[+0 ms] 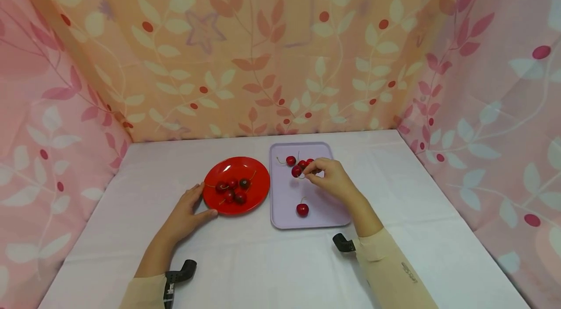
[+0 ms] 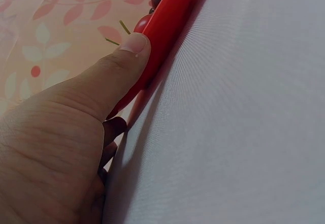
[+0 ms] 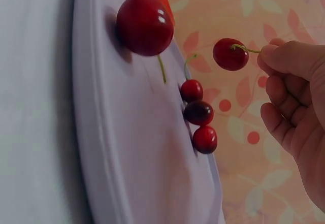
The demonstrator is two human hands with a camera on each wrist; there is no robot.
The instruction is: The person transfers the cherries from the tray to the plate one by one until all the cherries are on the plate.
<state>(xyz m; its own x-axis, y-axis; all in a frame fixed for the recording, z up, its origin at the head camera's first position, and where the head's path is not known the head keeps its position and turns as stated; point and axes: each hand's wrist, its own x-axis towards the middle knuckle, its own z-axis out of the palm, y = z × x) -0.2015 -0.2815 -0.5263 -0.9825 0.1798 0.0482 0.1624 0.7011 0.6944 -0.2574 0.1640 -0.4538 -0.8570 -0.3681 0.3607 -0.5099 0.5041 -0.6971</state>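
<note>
My right hand [image 1: 328, 177] pinches a dark red cherry [image 3: 230, 54] by its green stem, between thumb and forefinger. The cherry hangs above the lilac tray [image 1: 285, 219]. Three more cherries lie close together toward the tray's far end, among them one [image 3: 199, 113] of darker red. Nearer the front of the tray lies a single cherry [image 1: 302, 209], its stem pointing up. My left hand [image 1: 186, 216] holds the red plate [image 1: 254, 204] at its left edge, the thumb on the near rim and the fingers along the side. Several stemmed cherries [image 1: 240, 197] are gathered on the plate.
Plate and tray stand side by side on a white cloth-covered table [image 1: 245, 265]. A leaf-patterned curtain [image 1: 263, 56] hangs behind the table's back edge, and pink patterned cloth [image 1: 504, 104] closes off both sides.
</note>
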